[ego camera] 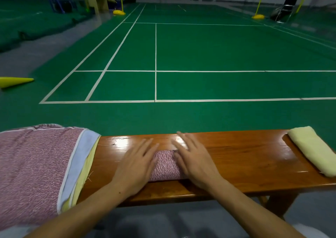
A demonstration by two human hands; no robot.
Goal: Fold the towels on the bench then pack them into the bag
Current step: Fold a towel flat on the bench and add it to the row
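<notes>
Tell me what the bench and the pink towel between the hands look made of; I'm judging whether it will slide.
Bench: apparently wood with a glossy varnish, showing brown grain and bright glare patches. Pink towel: looks like looped terry cloth, matte, with a nubby mottled pink-and-white surface.

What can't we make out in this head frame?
- Bag: nowhere in the head view.
- Pink folded towel: ends covered by left hand and right hand.
- Towel stack: cut by left edge; count unclear.
- Right hand's fingers: motion-blurred.
- Yellow folded towel: clipped at right edge.
</notes>
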